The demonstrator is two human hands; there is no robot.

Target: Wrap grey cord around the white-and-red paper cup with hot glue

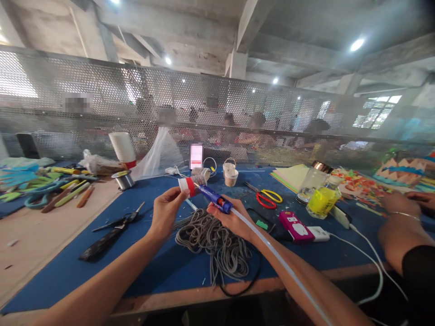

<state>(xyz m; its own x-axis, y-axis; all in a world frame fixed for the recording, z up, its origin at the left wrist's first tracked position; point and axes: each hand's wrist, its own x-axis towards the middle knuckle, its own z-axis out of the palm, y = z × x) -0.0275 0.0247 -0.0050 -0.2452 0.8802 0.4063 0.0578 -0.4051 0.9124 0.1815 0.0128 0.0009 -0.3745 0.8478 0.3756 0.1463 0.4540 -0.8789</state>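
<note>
My left hand (165, 209) grips a small white paper cup (185, 186) with a red band, tipped on its side. In my right hand (236, 220) is a blue glue gun (215, 198), its nozzle pointing at the cup; whether they touch I cannot tell. A long translucent glue stick (272, 246) trails from the gun's rear over my right forearm. Beneath both hands lies a tangled heap of grey cord (200, 233). Just beyond the cup stands a phone with a lit screen (196, 156). Small woven baskets (230, 175) stand past the gun.
Black-handled scissors (117, 226) lie at left, red-and-yellow scissors (267, 198) at right. Stacked paper cups (122, 149) and a wire spool (123, 180) stand back left. A magenta box (295, 227), yellow liquid bottle (324, 199) and another person's arm (399, 222) are right. Perforated mesh (210, 99) stands behind.
</note>
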